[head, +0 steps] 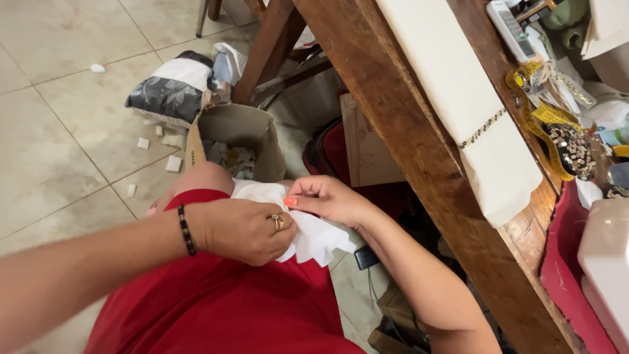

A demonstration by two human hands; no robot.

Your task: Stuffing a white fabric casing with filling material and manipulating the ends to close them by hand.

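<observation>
White scalloped-edge cloth piece (314, 239) lay on the lap, over the red garment (223, 308), pinched between both hands. Left hand (246, 231), with gold ring and black bead bracelet (187, 229), was clenched on the cloth's left part, knuckles up. Right hand (331, 198) gripped the upper edge with thumb and fingertips, just beside the left. Brown open cardboard box (239, 141) stood on the tiled floor (59, 131) just beyond the knee; it held pale fabric scraps (229, 159). Folded cream fabric strip (465, 105) rested on the wooden table (419, 164), well apart from the hands
</observation>
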